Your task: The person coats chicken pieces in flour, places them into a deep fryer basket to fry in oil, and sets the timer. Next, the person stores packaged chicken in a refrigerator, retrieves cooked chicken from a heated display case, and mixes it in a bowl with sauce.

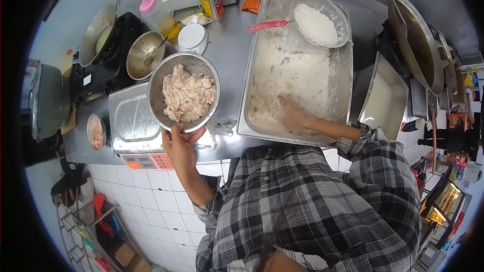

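My left hand [182, 146] grips the near rim of a steel mixing bowl [214, 102], thumb on top and fingers beneath. Pale, batter-coated raw meat pieces [186, 93] fill the bowl, which stands over the left side of the counter by a digital scale [146, 162]. My right hand [294, 113] is down in the near left part of a large steel tray [244, 106] spread with flour [297, 75]. Beside its fingers lies a clump of floured pieces [263, 108]. The right hand is blurred, and its fingers are partly lost against the flour.
A red-handled sieve [317, 22] with flour rests across the tray's far end. Behind the bowl are a white kitchen scale [192, 37], a metal bowl with a spoon [135, 65] and a yellow can [210, 1]. Large woks [413, 35] stand at right.
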`<state>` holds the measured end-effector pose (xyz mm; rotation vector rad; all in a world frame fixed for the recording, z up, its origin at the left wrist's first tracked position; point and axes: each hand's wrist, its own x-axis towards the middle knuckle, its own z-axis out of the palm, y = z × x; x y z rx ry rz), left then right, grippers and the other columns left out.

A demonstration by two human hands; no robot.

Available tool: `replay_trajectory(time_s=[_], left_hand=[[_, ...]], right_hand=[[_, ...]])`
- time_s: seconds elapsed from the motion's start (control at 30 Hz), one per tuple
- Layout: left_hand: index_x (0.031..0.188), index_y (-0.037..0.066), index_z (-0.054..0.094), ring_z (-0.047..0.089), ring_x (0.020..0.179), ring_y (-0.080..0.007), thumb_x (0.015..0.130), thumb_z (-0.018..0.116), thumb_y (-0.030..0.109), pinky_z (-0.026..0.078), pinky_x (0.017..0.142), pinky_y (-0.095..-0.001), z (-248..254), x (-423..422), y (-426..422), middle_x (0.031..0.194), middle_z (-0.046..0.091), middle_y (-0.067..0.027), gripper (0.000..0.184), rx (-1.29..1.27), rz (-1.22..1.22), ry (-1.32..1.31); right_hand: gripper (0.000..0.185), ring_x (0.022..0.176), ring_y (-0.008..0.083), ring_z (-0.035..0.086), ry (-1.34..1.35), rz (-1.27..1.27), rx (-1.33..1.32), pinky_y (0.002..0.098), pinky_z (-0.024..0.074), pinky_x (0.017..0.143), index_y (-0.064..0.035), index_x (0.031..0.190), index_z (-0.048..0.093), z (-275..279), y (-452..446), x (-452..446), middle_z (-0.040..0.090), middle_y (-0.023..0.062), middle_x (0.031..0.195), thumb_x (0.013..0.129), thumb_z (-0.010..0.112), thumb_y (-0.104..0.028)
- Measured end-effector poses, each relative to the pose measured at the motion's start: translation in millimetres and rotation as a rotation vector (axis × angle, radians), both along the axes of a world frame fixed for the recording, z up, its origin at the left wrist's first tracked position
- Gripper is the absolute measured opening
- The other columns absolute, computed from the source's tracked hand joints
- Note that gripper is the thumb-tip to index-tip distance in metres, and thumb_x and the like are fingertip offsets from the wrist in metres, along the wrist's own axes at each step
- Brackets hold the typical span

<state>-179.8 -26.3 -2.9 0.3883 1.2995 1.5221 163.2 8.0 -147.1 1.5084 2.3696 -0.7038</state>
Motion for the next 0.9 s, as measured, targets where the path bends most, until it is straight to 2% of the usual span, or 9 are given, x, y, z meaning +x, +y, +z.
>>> replay_trajectory(time_s=[0.07, 0.17, 0.37, 0.47, 0.57, 0.6, 0.7, 0.77, 0.9], left_hand=[[0.117, -0.005, 0.038, 0.067, 0.069, -0.0336, 0.085, 0.047, 0.003, 0.062, 0.063, -0.0412, -1, -1, -5, 0.096, 0.057, -0.0174, 0.035, -0.016, 0.004, 0.037], [0.118, -0.005, 0.038, 0.067, 0.070, -0.0334, 0.085, 0.047, 0.003, 0.062, 0.063, -0.0409, -4, -1, -10, 0.097, 0.057, -0.0178, 0.036, -0.033, 0.013, 0.050], [0.122, -0.005, 0.036, 0.067, 0.072, -0.0340, 0.085, 0.046, 0.003, 0.062, 0.063, -0.0404, -2, 4, -14, 0.100, 0.057, -0.0183, 0.039, -0.051, 0.008, 0.008], [0.123, -0.006, 0.035, 0.067, 0.072, -0.0352, 0.085, 0.046, 0.003, 0.062, 0.062, -0.0403, 5, 13, -10, 0.102, 0.057, -0.0195, 0.041, -0.035, -0.009, 0.003], [0.125, -0.006, 0.034, 0.067, 0.072, -0.0369, 0.084, 0.045, 0.001, 0.062, 0.063, -0.0401, 10, 23, -4, 0.105, 0.056, -0.0225, 0.043, -0.032, -0.063, 0.035], [0.126, -0.006, 0.033, 0.067, 0.073, -0.0370, 0.084, 0.044, 0.001, 0.062, 0.063, -0.0398, 14, 28, 0, 0.106, 0.056, -0.0230, 0.043, -0.013, -0.093, 0.040], [0.129, -0.005, 0.032, 0.067, 0.079, -0.0366, 0.085, 0.043, -0.002, 0.063, 0.062, -0.0374, 23, 44, 20, 0.111, 0.055, -0.0252, 0.045, 0.052, -0.206, 0.047], [0.129, -0.005, 0.032, 0.067, 0.079, -0.0364, 0.085, 0.041, -0.002, 0.063, 0.061, -0.0369, 30, 62, 34, 0.112, 0.055, -0.0258, 0.045, 0.135, -0.283, 0.037], [0.128, -0.008, 0.032, 0.067, 0.078, -0.0363, 0.088, 0.043, 0.002, 0.062, 0.058, -0.0359, 26, 106, 60, 0.110, 0.056, -0.0282, 0.043, 0.263, -0.421, 0.041]], right_hand=[[0.070, 0.118, 0.0384, 0.047, 0.058, -0.024, -0.258, 0.0381, 0.0362, 0.102, 0.0158, 0.125, 0.036, 35, 25, -7, 0.048, 0.0327, 0.120, 0.074, 0.064, -0.024], [0.063, 0.111, 0.0384, 0.051, 0.431, -0.180, -0.082, 0.0396, 0.0405, 0.097, 0.0150, 0.120, 0.042, 41, 37, 27, 0.052, 0.0306, 0.113, 0.070, 0.065, -0.015], [0.064, 0.105, 0.0378, 0.054, 0.298, -0.086, 0.215, 0.0382, 0.0432, 0.093, 0.0128, 0.119, 0.046, 23, 85, 41, 0.055, 0.0279, 0.109, 0.068, 0.068, -0.018], [0.067, 0.118, 0.0380, 0.047, 0.118, -0.013, 0.067, 0.0392, 0.0370, 0.101, 0.0104, 0.125, 0.043, 15, 82, 12, 0.050, 0.0308, 0.121, 0.069, 0.067, -0.017], [0.066, 0.115, 0.0308, 0.051, 0.356, -0.181, 0.169, 0.0386, 0.0399, 0.097, 0.0080, 0.125, 0.044, -11, 82, 34, 0.054, 0.0235, 0.119, 0.071, 0.070, -0.019], [0.064, 0.114, 0.0275, 0.051, 0.474, -0.357, -0.063, 0.0372, 0.0407, 0.096, 0.0069, 0.125, 0.045, -5, 86, 43, 0.054, 0.0208, 0.120, 0.072, 0.070, -0.019], [0.059, 0.110, 0.0190, 0.053, 0.754, -0.708, -0.503, 0.0331, 0.0430, 0.093, 0.0035, 0.125, 0.046, 66, 100, 55, 0.056, 0.0136, 0.120, 0.076, 0.070, -0.017], [0.054, 0.106, 0.0149, 0.054, 0.870, -0.716, -0.458, 0.0305, 0.0445, 0.090, 0.0009, 0.126, 0.047, 145, 95, 46, 0.056, 0.0095, 0.118, 0.079, 0.069, -0.015], [0.053, 0.096, 0.0162, 0.059, 0.963, -0.381, -0.177, 0.0322, 0.0475, 0.085, -0.0021, 0.127, 0.046, 229, 110, 23, 0.061, 0.0099, 0.110, 0.080, 0.067, -0.016]])
